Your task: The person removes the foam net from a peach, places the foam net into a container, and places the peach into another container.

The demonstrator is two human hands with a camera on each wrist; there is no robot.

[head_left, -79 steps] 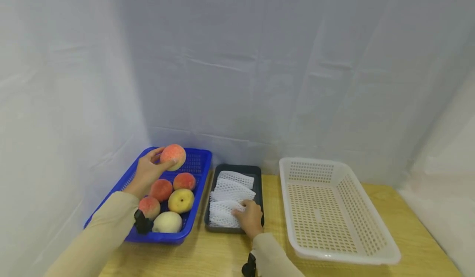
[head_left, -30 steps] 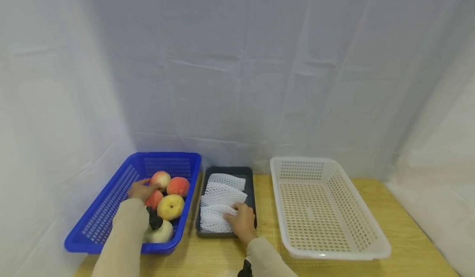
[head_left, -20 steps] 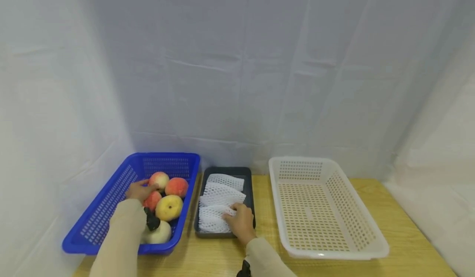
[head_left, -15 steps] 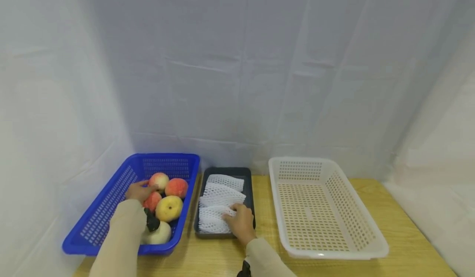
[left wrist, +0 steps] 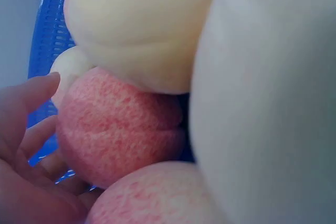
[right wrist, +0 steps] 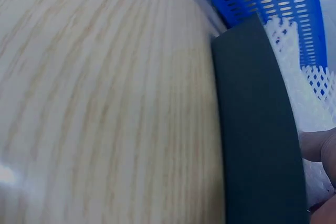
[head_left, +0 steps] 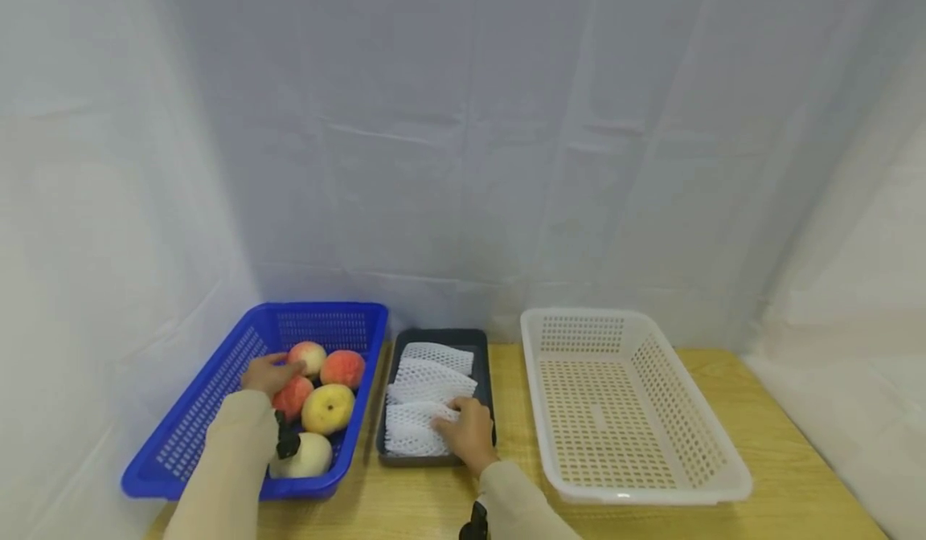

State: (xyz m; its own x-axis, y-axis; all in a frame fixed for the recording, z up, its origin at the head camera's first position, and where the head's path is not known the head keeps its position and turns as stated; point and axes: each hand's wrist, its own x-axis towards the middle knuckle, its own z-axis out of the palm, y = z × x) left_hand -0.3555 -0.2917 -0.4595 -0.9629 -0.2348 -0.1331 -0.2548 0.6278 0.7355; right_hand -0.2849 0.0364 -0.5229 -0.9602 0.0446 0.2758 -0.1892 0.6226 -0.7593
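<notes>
In the head view my left hand (head_left: 268, 375) reaches into the blue basket (head_left: 191, 391), its thumb and fingers round a red-and-pale peach (head_left: 309, 355) resting there. Around it lie a red peach (head_left: 343, 369), another red peach (head_left: 292, 399), a yellow peach (head_left: 329, 409) and a whitish peach (head_left: 305, 456). The left wrist view shows the thumb tip over the pale side of the held peach (left wrist: 68, 72). My right hand (head_left: 470, 431) pinches the nearest white foam fruit net (head_left: 414, 430) in the dark tray (head_left: 481, 363). Its fingers are mostly cut off in the right wrist view.
Farther back in the tray overlap more white foam nets (head_left: 437, 357). A white perforated basket (head_left: 615, 403) stands to the right on the wooden table (head_left: 767, 427). Pale sheeting (head_left: 463, 138) hangs behind and along both sides.
The left hand has lowered the peach into the blue basket since the oldest frame and kept its fingers round it. The right hand stays at the nearest foam net. The head view has shifted slightly.
</notes>
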